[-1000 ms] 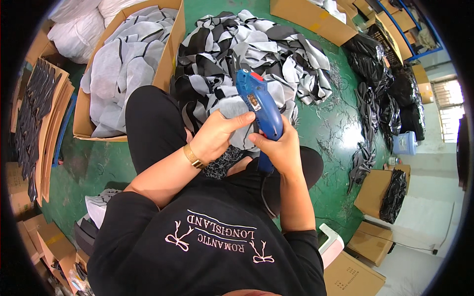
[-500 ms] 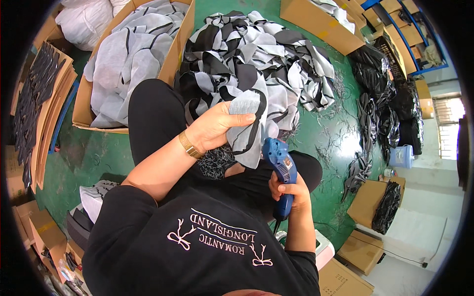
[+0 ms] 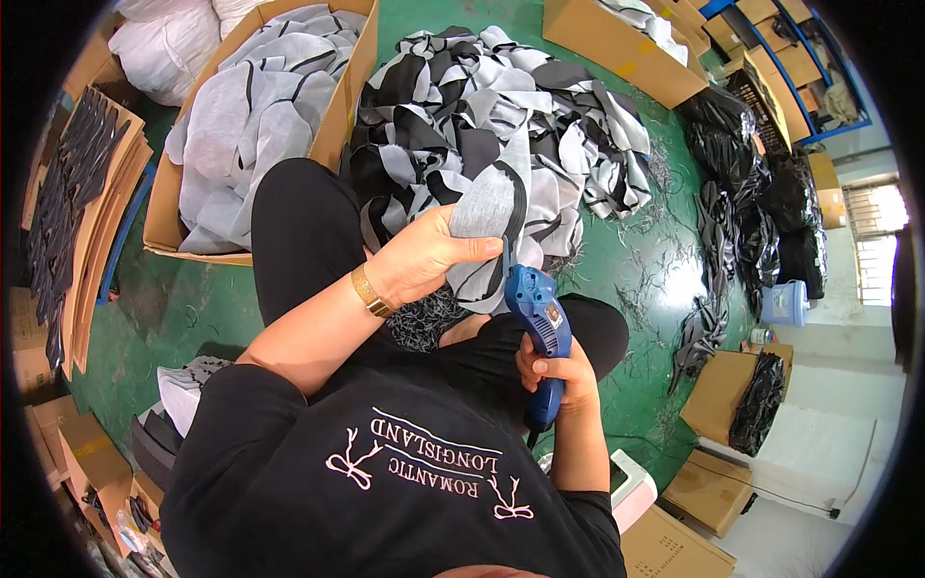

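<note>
My left hand (image 3: 424,254) pinches a grey fabric piece (image 3: 485,204) with a dark curved edge, its thumb lying on top. In my right hand (image 3: 564,374) is a pair of blue corded electric scissors (image 3: 542,318), fingers wrapped round the body. The blade end stands against the dark edge of the piece, close to my left thumb. Just beyond my hands lies a big heap of grey and black fabric pieces (image 3: 501,91). A dark tangle of thin trimmings (image 3: 421,320) rests between my legs, below the held piece.
An open cardboard box (image 3: 162,207) full of grey fabric stands at the left. Black plastic bags (image 3: 721,125) and a light blue bucket (image 3: 784,304) line the right side. Loose trimmings (image 3: 626,289) litter the green floor. A white and pink box-like thing (image 3: 631,491) stands beside my right elbow.
The electric scissors have moved up and slightly left, so their blade end now meets the piece's dark edge. My left hand has turned and shifted the fabric slightly.
</note>
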`<state>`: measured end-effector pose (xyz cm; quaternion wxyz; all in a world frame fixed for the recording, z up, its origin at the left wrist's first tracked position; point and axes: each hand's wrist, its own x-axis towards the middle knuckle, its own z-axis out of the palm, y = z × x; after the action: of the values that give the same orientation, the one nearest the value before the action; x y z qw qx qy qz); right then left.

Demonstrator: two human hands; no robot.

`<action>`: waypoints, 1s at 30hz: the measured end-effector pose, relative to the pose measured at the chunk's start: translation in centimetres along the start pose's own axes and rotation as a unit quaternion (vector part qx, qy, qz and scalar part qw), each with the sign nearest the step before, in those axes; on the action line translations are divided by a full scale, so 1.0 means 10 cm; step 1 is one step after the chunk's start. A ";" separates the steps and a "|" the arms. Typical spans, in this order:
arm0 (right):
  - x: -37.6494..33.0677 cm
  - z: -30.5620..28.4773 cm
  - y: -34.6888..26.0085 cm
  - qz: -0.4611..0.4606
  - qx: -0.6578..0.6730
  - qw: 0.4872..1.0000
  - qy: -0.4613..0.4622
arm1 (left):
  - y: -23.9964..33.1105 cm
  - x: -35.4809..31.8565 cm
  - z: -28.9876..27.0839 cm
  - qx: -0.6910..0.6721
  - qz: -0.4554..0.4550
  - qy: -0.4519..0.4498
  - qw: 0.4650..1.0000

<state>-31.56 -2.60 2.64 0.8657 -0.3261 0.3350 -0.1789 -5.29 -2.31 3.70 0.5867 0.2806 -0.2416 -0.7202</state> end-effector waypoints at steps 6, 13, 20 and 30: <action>0.03 0.09 0.08 -0.008 0.079 0.997 0.002 | -0.06 -0.02 -0.01 0.023 0.005 -0.006 1.000; 0.16 0.13 0.07 -0.041 0.155 0.987 -0.026 | -0.10 -0.04 0.03 0.009 0.014 -0.021 1.000; 0.34 0.34 -0.45 -0.195 -0.140 0.957 0.164 | -0.21 -0.06 0.03 0.042 0.003 -0.040 0.998; 0.53 0.48 -0.38 -0.181 -0.251 0.936 0.168 | -0.28 0.02 -0.13 0.073 0.018 0.026 0.997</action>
<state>-24.79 -6.07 5.50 0.6399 -0.5529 0.4448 -0.2951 -6.42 -1.98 0.80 0.5833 0.3375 -0.2832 -0.6824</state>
